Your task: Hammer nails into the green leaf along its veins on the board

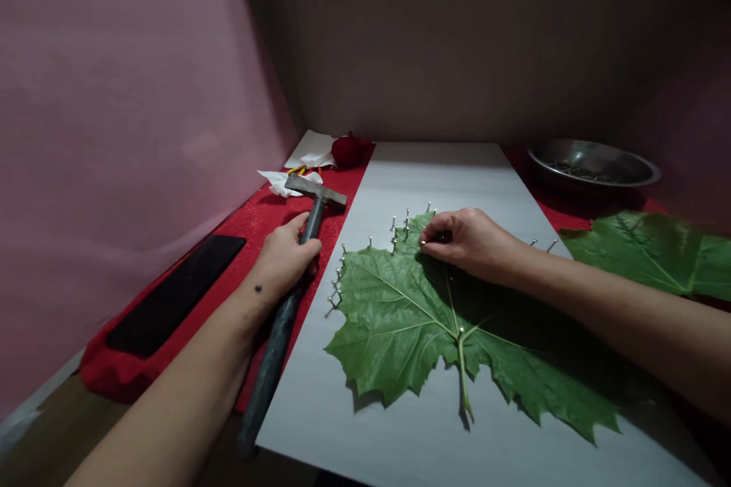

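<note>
My left hand (287,253) is wrapped round the dark handle of a hammer (278,338), close below its metal head, over the red cloth left of the board. A large green leaf (388,327) lies flat on a white board (445,175). Several nails (371,242) stand upright along its upper left edge, and another nail (461,330) is at the base of its veins. My right hand (465,240) is over the leaf's upper part, thumb and fingertips pinched together. A small shiny tip shows at the pinch, seemingly a nail; most of it is hidden.
A metal bowl (594,163) with several nails stands at the back right. Another green leaf (656,251) lies in front of it. On the red cloth (274,213) are a black phone (177,293), crumpled white tissue (279,181) and a red ball of yarn (346,151).
</note>
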`<state>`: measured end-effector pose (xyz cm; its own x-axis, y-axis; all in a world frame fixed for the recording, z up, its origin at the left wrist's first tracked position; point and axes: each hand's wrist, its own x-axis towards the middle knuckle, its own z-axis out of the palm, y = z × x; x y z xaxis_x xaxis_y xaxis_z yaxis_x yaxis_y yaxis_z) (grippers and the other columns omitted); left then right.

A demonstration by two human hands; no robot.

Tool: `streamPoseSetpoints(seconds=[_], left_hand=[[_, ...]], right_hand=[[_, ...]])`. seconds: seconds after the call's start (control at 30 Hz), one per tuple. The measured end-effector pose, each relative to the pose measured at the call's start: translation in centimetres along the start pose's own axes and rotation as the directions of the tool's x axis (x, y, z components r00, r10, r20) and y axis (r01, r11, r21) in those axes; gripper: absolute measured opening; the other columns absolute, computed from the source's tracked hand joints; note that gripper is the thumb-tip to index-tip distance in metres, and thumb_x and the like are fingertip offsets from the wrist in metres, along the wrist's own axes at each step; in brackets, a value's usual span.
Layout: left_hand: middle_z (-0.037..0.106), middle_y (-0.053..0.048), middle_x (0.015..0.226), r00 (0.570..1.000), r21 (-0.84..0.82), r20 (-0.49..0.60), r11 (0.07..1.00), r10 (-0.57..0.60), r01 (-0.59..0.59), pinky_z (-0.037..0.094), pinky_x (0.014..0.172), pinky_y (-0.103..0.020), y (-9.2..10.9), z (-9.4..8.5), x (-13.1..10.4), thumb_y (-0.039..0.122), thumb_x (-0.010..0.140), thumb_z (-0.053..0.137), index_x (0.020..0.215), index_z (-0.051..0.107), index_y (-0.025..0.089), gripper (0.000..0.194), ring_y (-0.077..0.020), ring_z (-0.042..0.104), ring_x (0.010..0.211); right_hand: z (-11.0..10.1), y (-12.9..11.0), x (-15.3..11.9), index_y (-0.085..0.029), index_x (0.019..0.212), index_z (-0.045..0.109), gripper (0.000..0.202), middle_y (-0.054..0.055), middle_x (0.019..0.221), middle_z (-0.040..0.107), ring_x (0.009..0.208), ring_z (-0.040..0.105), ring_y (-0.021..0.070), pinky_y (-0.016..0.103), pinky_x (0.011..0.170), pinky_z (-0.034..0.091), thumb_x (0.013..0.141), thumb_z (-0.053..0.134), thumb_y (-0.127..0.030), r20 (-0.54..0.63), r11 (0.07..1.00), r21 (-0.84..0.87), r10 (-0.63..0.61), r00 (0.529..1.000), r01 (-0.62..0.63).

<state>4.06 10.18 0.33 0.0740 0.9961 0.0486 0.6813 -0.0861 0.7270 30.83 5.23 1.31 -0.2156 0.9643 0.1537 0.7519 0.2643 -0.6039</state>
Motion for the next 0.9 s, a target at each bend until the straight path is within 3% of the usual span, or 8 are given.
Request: streamPoseSetpoints(seconds=[0.33, 0.53, 0.7, 0.8, 0.9], left_hand=[[0.053, 0.004, 0.039, 0.998, -0.109, 0.047, 0.992, -0.052, 0.056, 0.036, 0.036, -0.022, 0.4, -0.1, 0.1, 0.021, 0.063, 0.057, 0.088, 0.063, 0.013, 0.027, -0.0141, 0.049, 0.036], [0.053, 0.005, 0.048, 0.999, -0.22, -0.012, 0.975, -0.045, 0.042, 0.039, 0.037, -0.021, 2.4, -1.6, -1.3, 0.02, 0.064, 0.062, 0.1, 0.061, 0.012, 0.038, -0.0113, 0.049, 0.039], [0.055, 0.005, 0.048, 0.997, -0.268, -0.033, 0.96, 0.073, -0.08, 0.037, 0.035, -0.02, 5.4, -3.6, -4.6, 0.022, 0.067, 0.064, 0.117, 0.06, 0.019, 0.05, -0.0101, 0.045, 0.036], [0.065, 0.002, 0.069, 0.987, -0.246, 0.099, 0.964, 0.127, -0.099, 0.036, 0.033, -0.019, 7.3, -4.2, -7.0, 0.025, 0.066, 0.068, 0.126, 0.055, 0.025, 0.062, -0.0092, 0.048, 0.04], [0.068, -0.001, 0.093, 0.928, -0.189, 0.282, 0.962, 0.244, -0.195, 0.051, 0.056, -0.023, 8.7, -3.9, -8.9, 0.021, 0.077, 0.058, 0.135, 0.045, 0.027, 0.06, -0.0141, 0.063, 0.068]], right_hand=[[-0.1, -0.5, 0.0, -0.018, 0.07, 0.067, 0.011, 0.003, 0.069, 0.067, 0.063, 0.059, 0.0131, 0.027, 0.061, 0.046, 0.07, 0.057, -0.021, -0.013, 1.0, 0.022, 0.013, 1.0, -0.012], [0.1, -0.3, 0.0, -0.018, 0.07, 0.067, 0.011, 0.003, 0.067, 0.067, 0.06, 0.058, 0.0124, 0.025, 0.058, 0.045, 0.07, 0.056, -0.02, -0.009, 0.998, 0.053, 0.019, 1.0, -0.018], [0.2, -0.3, 0.0, -0.017, 0.069, 0.068, 0.012, 0.003, 0.067, 0.068, 0.059, 0.058, 0.0118, 0.024, 0.057, 0.044, 0.069, 0.056, -0.017, -0.019, 1.0, 0.03, -0.002, 1.0, 0.002], [0.1, -0.5, 0.0, -0.016, 0.071, 0.069, 0.013, 0.003, 0.068, 0.068, 0.06, 0.059, 0.0115, 0.023, 0.058, 0.044, 0.068, 0.056, -0.015, -0.024, 1.0, 0.018, 0.021, 0.999, -0.021], [0.0, -0.7, -0.1, -0.015, 0.071, 0.07, 0.014, 0.003, 0.067, 0.069, 0.06, 0.059, 0.0115, 0.022, 0.057, 0.042, 0.068, 0.057, -0.014, -0.02, 0.998, 0.026, 0.049, 0.999, -0.049]])
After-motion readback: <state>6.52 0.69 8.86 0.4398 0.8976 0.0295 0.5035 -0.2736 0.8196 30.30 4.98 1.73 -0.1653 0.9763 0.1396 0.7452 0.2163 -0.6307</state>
